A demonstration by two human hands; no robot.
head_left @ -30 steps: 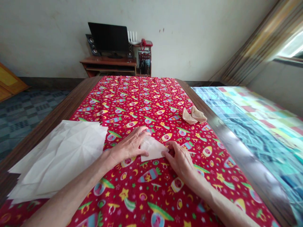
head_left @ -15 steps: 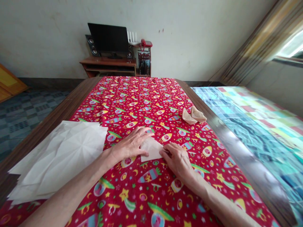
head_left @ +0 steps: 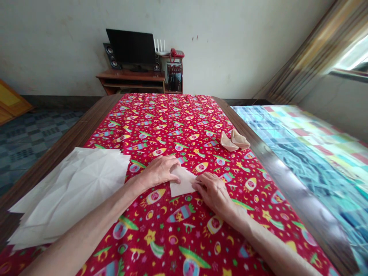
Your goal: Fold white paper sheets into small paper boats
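Observation:
A small folded piece of white paper (head_left: 181, 184) lies on the red rocket-patterned cloth (head_left: 172, 126) near the middle of the table. My left hand (head_left: 159, 171) rests on the paper's left and upper part, fingers curled over its top edge. My right hand (head_left: 213, 191) presses its fingertips on the paper's right edge. Both hands hold the paper flat against the cloth.
A stack of creased white sheets (head_left: 69, 191) lies at the left. A folded tan paper boat (head_left: 234, 140) sits at the right near the wooden table edge (head_left: 276, 168). Beyond the table stand a desk with a monitor (head_left: 130, 48) and speakers; a patterned bed (head_left: 316, 145) lies right.
My left hand's fingers have curled in and slid left over the paper's top edge. My right hand has shifted left along the paper's right edge. The paper stays in place.

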